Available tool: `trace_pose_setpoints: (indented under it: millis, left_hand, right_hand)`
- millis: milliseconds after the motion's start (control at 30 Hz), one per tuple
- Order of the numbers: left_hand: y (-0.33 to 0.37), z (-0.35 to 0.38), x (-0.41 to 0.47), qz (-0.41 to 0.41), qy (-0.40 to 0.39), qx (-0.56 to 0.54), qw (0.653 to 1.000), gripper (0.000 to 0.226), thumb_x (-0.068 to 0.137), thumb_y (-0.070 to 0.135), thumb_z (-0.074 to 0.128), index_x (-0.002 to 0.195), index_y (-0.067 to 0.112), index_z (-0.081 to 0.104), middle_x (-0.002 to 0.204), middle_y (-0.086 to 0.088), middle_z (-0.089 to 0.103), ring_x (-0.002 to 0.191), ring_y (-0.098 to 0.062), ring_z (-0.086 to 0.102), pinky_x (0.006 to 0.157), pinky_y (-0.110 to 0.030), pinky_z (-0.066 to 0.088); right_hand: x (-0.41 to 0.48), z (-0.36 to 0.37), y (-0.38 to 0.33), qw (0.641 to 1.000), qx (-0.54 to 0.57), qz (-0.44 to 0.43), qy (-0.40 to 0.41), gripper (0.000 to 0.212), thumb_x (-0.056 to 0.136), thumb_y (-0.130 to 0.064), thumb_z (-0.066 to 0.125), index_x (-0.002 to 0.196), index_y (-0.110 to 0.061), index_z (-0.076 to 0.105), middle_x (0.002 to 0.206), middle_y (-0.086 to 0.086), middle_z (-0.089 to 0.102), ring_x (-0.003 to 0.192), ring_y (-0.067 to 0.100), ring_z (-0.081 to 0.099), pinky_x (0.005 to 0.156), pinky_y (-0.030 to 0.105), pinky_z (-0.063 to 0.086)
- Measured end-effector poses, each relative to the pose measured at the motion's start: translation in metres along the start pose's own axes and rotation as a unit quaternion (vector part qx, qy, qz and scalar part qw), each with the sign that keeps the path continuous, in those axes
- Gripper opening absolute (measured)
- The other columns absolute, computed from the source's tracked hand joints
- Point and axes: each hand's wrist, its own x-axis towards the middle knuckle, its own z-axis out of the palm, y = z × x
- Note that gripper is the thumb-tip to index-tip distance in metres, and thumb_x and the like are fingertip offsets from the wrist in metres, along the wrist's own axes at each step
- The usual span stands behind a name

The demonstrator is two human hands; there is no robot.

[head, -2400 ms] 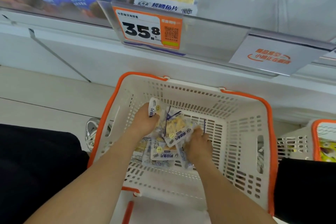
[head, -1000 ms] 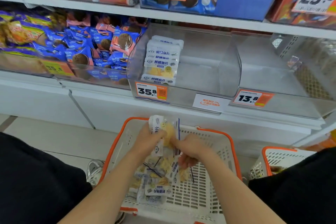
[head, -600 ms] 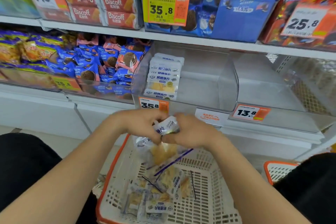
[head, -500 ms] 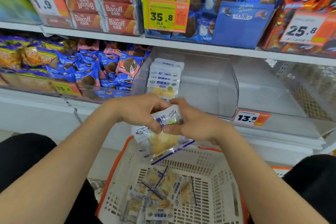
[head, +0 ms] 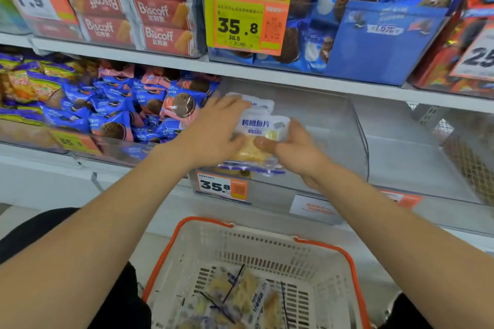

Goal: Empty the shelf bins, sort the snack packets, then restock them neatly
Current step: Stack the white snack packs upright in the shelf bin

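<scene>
While the white basket with the orange rim stands lowest in the view, several loose fish-slice packets lie on its bottom. Above it, 2 bare arms reach forward to the shelf. The left hand and the right hand are close together, and both grip 1 white packet, with a thumb of each on its front. They hold it upright in the front-left part of the clear bin. More white packets stand just behind it, partly hidden by the left hand. A price tag reading 35.8 sits on the bin's front. Further left lie blue cookie packets. Red Biscoff packs fill the upper shelf.
</scene>
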Motion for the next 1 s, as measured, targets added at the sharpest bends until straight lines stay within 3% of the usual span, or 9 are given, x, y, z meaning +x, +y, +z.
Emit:
trace_pose_setpoints:
  millis: [67,133,233,367,500,567,733,867,1000]
  left_hand:
    - [-0.008,0.008,0.006,0.004,-0.07,0.017,0.997,0.068,0.087,0.03,0.062,0.15,0.011,0.047,0.145,-0.016,0.054,0.137,-0.036,0.047,0.114,-0.048,0.038]
    - [-0.014,0.015,0.01,-0.008,-0.15,0.011,0.989,0.065,0.088,0.028,0.075,0.145,0.013,0.049,0.136,-0.012,0.059,0.127,-0.031,0.054,0.107,-0.044,0.045]
    - [-0.02,0.023,0.014,-0.024,-0.238,0.035,0.97,0.057,0.084,0.041,0.081,0.13,0.02,0.054,0.123,-0.004,0.064,0.113,-0.025,0.063,0.095,-0.04,0.054]
    - [-0.018,0.031,0.017,-0.043,-0.287,0.076,0.954,0.046,0.088,0.013,0.073,0.131,0.015,0.055,0.127,-0.009,0.061,0.114,-0.027,0.06,0.098,-0.041,0.053]
    - [-0.019,0.029,0.021,-0.061,-0.258,0.084,0.961,0.048,0.083,0.009,0.074,0.127,0.018,0.056,0.125,-0.008,0.06,0.114,-0.029,0.061,0.095,-0.043,0.055]
    - [-0.019,0.031,0.023,-0.055,-0.187,0.098,0.976,0.055,0.083,0.016,0.079,0.129,0.015,0.05,0.129,-0.012,0.053,0.12,-0.032,0.055,0.097,-0.047,0.052]
    - [-0.007,0.046,0.033,-0.053,-0.018,0.167,0.984,0.075,0.076,0.01,0.084,0.137,0.004,0.041,0.139,-0.02,0.043,0.127,-0.04,0.048,0.099,-0.048,0.05]
    - [-0.011,0.053,0.04,-0.07,-0.048,0.158,0.984,0.11,0.076,0.024,0.089,0.158,0.002,0.019,0.161,-0.023,0.025,0.15,-0.042,0.03,0.12,-0.048,0.035]
    - [-0.016,0.057,0.045,-0.107,-0.1,0.175,0.974,0.127,0.081,0.035,0.086,0.163,0.001,-0.005,0.17,-0.026,-0.003,0.159,-0.04,0.007,0.123,-0.048,0.03]
  right_hand:
    - [0.009,0.009,0.011,0.996,0.01,0.057,-0.068,0.034,0.091,-0.007,0.079,0.121,-0.015,0.067,0.111,0.001,0.078,0.095,0.01,0.076,0.075,0.02,0.06]
    - [0.013,0.016,0.016,0.987,-0.042,0.081,-0.129,0.03,0.09,-0.011,0.081,0.118,-0.019,0.071,0.098,-0.009,0.077,0.079,-0.002,0.073,0.061,0.012,0.055]
    - [0.026,0.025,0.019,0.961,-0.225,0.105,-0.123,0.043,0.074,-0.034,0.094,0.112,-0.027,0.075,0.096,-0.004,0.075,0.076,0.008,0.073,0.06,0.029,0.064]
    - [0.037,0.032,0.02,0.927,-0.333,0.136,-0.104,0.058,0.065,-0.038,0.093,0.114,-0.023,0.067,0.103,-0.001,0.07,0.086,0.015,0.072,0.062,0.036,0.066]
    - [0.038,0.037,0.023,0.945,-0.293,0.126,-0.076,0.055,0.062,-0.035,0.096,0.108,-0.024,0.067,0.101,-0.003,0.073,0.085,0.011,0.072,0.068,0.031,0.065]
    - [0.044,0.033,0.021,0.947,-0.312,0.074,-0.024,0.065,0.056,-0.041,0.098,0.108,-0.02,0.064,0.098,-0.005,0.072,0.085,0.012,0.071,0.069,0.03,0.062]
    - [0.058,0.027,0.022,0.912,-0.39,-0.106,0.066,0.099,0.064,-0.044,0.095,0.133,-0.021,0.027,0.106,0.01,0.062,0.086,0.034,0.066,0.068,0.046,0.058]
    - [0.069,0.026,0.022,0.902,-0.418,-0.104,0.027,0.126,0.063,-0.048,0.092,0.157,-0.043,0.008,0.12,0.014,0.044,0.091,0.038,0.057,0.08,0.045,0.056]
    - [0.081,0.031,0.026,0.908,-0.412,-0.074,-0.006,0.129,0.039,-0.068,0.084,0.146,-0.03,0.022,0.144,0.012,0.023,0.127,0.044,0.042,0.099,0.05,0.053]
